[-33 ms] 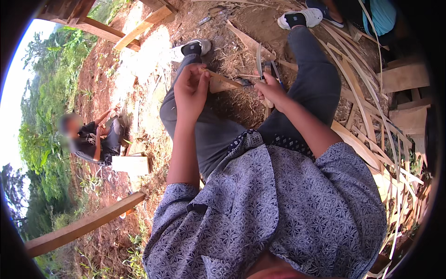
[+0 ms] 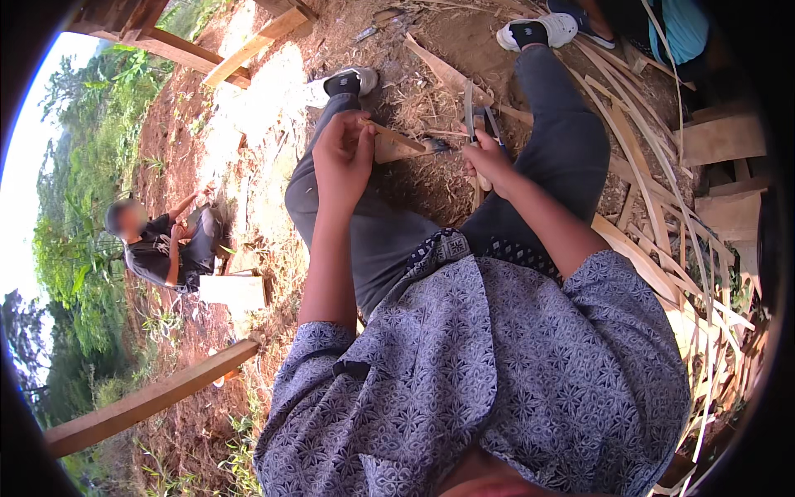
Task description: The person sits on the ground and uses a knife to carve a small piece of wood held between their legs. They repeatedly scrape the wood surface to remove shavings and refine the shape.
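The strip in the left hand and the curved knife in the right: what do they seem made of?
Strip: probably bamboo or wood, seemingly unpainted, judging by its tan-brown colour. Knife blade: likely bare metal, given its thin curved form and grey look.

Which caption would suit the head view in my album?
Left hand holding a strip, right hand gripping a knife, outdoors.

The curved grey metal blade [image 2: 469, 108] is shifted slightly right by the bare right hand [image 2: 489, 164], farther from the flat brown strip [image 2: 397, 137].
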A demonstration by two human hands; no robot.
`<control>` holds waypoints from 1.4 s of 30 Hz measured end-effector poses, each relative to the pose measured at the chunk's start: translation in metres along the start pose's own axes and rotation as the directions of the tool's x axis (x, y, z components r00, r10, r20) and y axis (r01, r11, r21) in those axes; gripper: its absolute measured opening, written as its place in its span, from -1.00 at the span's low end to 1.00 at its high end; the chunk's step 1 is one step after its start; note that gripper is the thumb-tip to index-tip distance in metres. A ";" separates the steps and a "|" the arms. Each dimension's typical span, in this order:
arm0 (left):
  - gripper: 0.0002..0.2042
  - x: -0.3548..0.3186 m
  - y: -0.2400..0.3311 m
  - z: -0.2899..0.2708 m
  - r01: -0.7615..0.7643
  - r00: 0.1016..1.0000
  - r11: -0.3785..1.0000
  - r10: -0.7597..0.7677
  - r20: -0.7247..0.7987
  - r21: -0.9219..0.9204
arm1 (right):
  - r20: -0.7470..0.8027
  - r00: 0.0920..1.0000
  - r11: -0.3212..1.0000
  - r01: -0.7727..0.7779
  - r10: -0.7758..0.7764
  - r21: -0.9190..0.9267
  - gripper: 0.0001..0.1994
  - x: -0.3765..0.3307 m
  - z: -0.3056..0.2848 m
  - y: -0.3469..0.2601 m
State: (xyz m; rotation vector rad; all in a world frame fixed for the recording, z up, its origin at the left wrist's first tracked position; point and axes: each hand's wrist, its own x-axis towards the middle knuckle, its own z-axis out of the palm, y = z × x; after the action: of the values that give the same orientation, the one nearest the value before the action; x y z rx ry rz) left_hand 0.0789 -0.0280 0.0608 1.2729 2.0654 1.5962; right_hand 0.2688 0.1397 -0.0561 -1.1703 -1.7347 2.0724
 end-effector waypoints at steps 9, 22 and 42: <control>-0.84 0.010 -0.058 0.020 0.009 0.995 0.960 0.019 -0.098 0.280 | -0.028 0.999 0.998 0.034 -0.035 -0.055 -0.34 0.009 0.006 0.046; -0.88 0.017 -0.089 0.026 -0.036 0.999 0.966 0.037 0.000 0.255 | -0.061 0.944 0.920 0.299 -0.323 -0.253 -0.43 0.010 0.027 0.033; -0.87 -0.019 -0.064 -0.002 -0.373 0.925 0.742 0.341 0.165 0.558 | 0.118 0.982 0.983 0.157 -0.146 -0.094 -0.76 -0.017 0.070 0.017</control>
State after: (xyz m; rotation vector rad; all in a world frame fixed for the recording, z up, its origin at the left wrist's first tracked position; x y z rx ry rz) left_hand 0.0580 -0.0447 0.0001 1.9974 2.4942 1.0315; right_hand 0.2388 0.0727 -0.0639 -0.9318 -1.9364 2.0138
